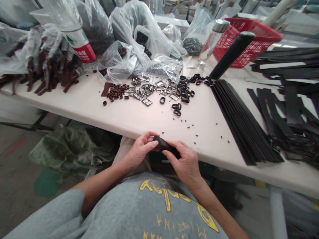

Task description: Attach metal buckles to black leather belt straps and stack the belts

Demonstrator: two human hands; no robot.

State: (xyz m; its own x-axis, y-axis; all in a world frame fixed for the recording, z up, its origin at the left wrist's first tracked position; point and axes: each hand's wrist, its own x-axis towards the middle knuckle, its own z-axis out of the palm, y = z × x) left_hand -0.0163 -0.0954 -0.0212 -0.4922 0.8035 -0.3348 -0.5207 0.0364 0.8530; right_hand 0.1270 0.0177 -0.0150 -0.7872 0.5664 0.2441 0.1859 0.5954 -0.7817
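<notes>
My left hand pinches one end of a black belt strap between thumb and fingers at the table's front edge. My right hand is closed around the same strap a little further along, and the strap looks bent there. Where the rest of it runs is hidden by the hand. Small dark metal bits lie scattered just beyond my hands. Behind them are black belt loops, a heap of silver buckles and a cluster of brown loops.
A row of long black straps lies on the right, with finished-looking belts beyond. Farther back stand a black cylindrical rod, a glass bottle, a red basket and clear plastic bags. Brown straps hang together at left.
</notes>
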